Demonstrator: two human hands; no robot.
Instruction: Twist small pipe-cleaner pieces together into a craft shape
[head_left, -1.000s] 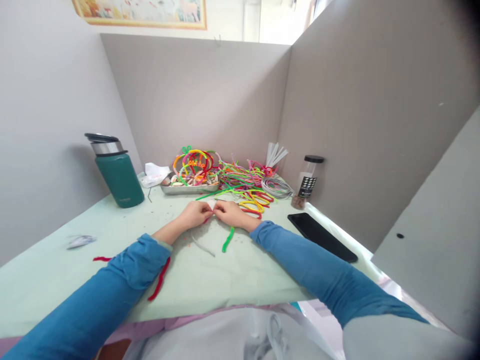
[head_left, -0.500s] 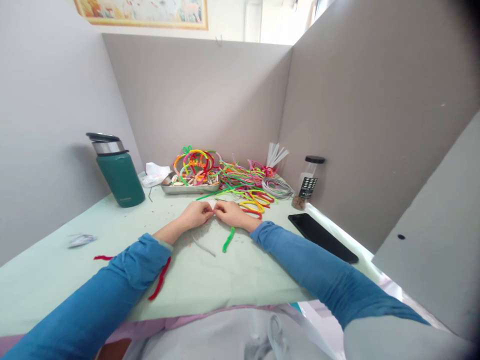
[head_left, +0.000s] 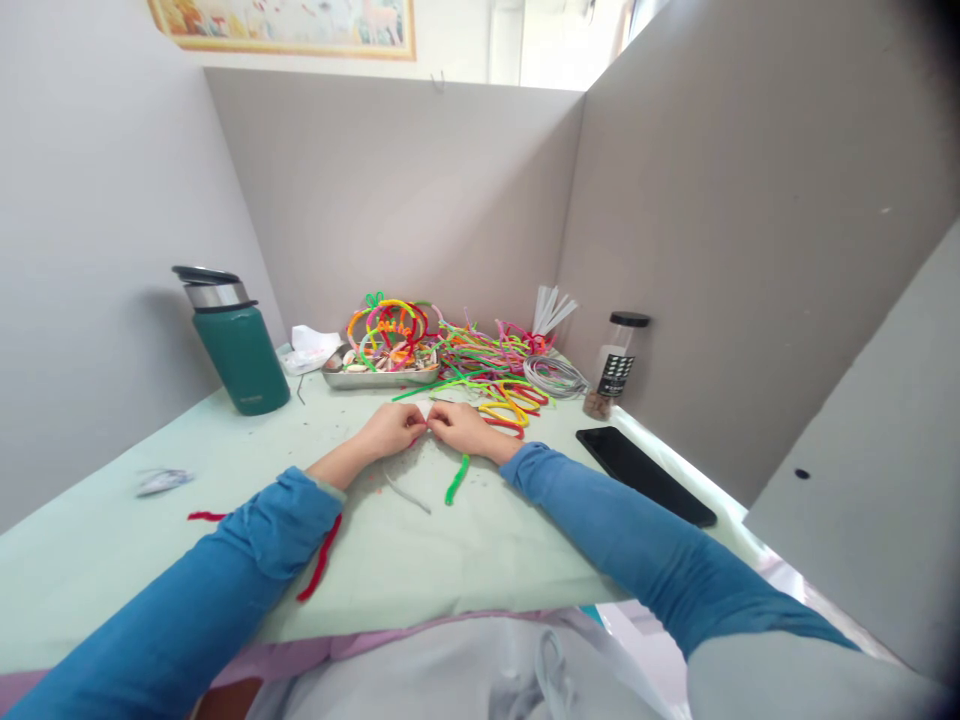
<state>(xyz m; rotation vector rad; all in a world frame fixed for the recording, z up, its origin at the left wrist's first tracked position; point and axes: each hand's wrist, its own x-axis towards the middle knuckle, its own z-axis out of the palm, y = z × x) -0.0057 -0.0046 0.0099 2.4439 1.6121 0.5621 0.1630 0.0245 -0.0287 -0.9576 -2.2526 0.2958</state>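
Note:
My left hand (head_left: 394, 430) and my right hand (head_left: 459, 428) meet fingertip to fingertip over the middle of the table. Both are closed in a pinch, and whatever lies between the fingers is too small and hidden to name. A bit of white shows just behind the fingertips. Below my right hand lies a short green pipe cleaner (head_left: 457, 480). A thin grey strand (head_left: 407, 492) rests on the cloth below my left hand. Red pipe cleaner (head_left: 321, 560) pokes out from under my left forearm, with another red end (head_left: 206, 516) on its other side.
Behind my hands stand a metal tray (head_left: 382, 379) of small pieces, a heap of coloured pipe cleaners (head_left: 487, 352) and a grey wire coil (head_left: 555, 377). A green bottle (head_left: 240, 358) is at left; a clear jar (head_left: 616, 365) and black phone (head_left: 645, 475) are at right. Grey partitions (head_left: 397, 180) surround the table.

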